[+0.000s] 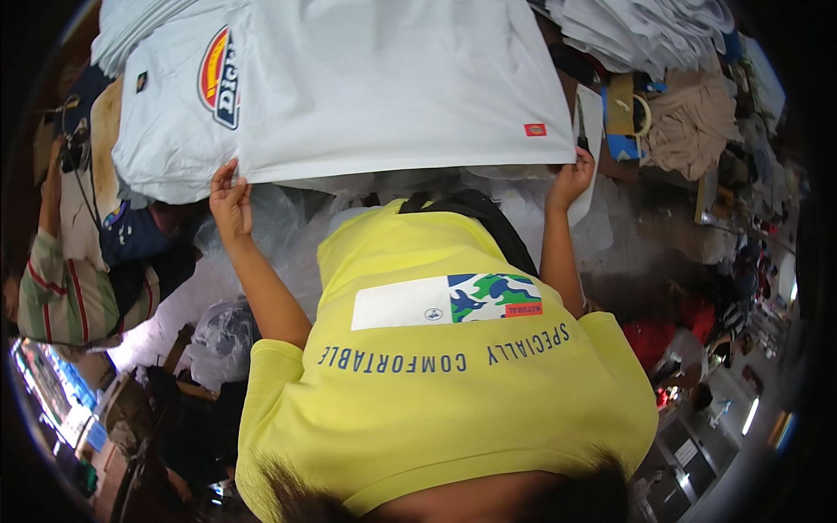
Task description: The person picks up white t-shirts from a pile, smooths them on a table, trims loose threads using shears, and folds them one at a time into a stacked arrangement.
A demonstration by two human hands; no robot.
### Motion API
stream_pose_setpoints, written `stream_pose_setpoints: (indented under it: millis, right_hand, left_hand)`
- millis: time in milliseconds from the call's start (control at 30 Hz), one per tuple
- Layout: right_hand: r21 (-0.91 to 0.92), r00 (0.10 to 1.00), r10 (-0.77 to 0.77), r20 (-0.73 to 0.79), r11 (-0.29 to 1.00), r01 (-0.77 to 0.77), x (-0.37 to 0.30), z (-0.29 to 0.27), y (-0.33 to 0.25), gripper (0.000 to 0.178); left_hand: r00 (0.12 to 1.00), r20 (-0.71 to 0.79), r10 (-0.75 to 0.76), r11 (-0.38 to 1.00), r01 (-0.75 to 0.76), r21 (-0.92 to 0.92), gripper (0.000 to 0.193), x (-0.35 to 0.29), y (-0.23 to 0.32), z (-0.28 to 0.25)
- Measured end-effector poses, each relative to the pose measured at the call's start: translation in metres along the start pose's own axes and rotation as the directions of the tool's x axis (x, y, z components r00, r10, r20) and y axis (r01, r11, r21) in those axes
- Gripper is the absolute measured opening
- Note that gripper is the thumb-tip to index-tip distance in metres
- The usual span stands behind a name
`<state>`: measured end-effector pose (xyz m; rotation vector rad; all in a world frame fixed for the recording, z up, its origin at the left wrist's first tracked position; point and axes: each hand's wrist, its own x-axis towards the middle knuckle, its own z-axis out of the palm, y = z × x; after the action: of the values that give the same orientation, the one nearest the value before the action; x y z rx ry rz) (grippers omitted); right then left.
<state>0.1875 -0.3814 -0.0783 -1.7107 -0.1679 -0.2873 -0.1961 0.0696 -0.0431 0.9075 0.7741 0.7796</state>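
Observation:
A white T-shirt lies spread flat in front of me, its hem toward my body and a small red label near the right corner. At the hem's left corner, my left hand pinches the cloth between thumb and fingers. My right hand grips the other corner, with the fingers partly behind the cloth. Between the two hands the hem runs almost straight. Left of this shirt, next to my left hand, rests a folded white T-shirt with a colourful chest print, partly covered by the spread one.
Stacked white garments lie at the far right, near a crumpled beige cloth and a tape roll. Clear plastic bags hang below the table edge. At the left, a co-worker's striped sleeve shows.

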Motion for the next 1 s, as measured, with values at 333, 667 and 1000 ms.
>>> stream_pose_setpoints:
  millis: [333,667,1000]
  right_hand:
    - [0.128,0.941,0.303,0.153,0.938,-0.323,-0.019,-0.006,-0.028,0.022]
    - [0.169,0.917,0.397,0.042,0.902,-0.398,0.004,-0.021,-0.051,0.020]
    - [-0.150,0.795,0.452,0.404,0.890,-0.430,0.090,0.038,-0.055,0.039]
  left_hand:
    - [1.000,-0.001,0.012,0.993,-0.012,0.114,0.039,-0.004,0.011,0.013]
    - [1.000,0.006,0.023,0.878,-0.023,0.478,0.033,0.024,0.048,0.053]
    - [0.999,0.047,-0.008,0.671,-0.029,0.741,0.040,0.103,0.049,0.112]
